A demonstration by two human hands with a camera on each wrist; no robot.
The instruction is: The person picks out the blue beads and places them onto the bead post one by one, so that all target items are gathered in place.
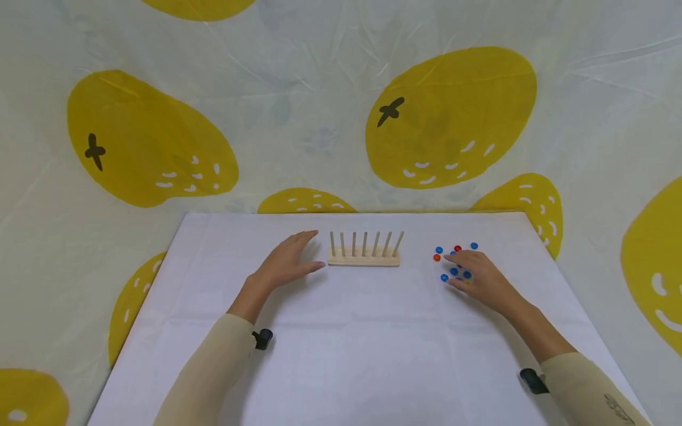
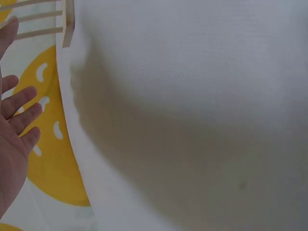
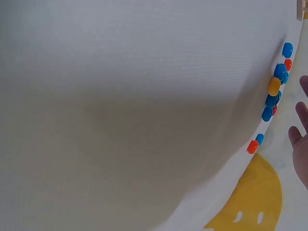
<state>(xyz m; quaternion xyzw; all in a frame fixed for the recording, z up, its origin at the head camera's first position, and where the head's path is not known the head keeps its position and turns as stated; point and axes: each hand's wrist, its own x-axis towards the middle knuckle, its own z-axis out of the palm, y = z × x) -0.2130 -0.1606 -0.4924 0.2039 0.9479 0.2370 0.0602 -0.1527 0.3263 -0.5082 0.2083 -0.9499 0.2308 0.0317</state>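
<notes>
A wooden rack point(image 1: 364, 260) with a row of several upright pegs stands toward the back of the table. My left hand point(image 1: 288, 260) is just left of it, thumb and fingers spread apart, holding nothing. Several small round beads, blue point(image 1: 444, 277), red-orange point(image 1: 437, 257) and yellow, lie scattered to the right of the rack. Over them hovers my right hand point(image 1: 476, 278), its thumb and fingers apart; it hides part of the group. In the right wrist view, an orange-yellow bead point(image 3: 274, 86) lies among the blue ones, and the right hand point(image 3: 302, 139) shows only partly at the edge.
A white cloth point(image 1: 362, 355) covers the table. Behind it hangs a pale backdrop point(image 1: 309, 118) printed with big yellow fruit shapes. Dark wrist cameras point(image 1: 263, 339) sit by the beige sleeves point(image 1: 213, 367).
</notes>
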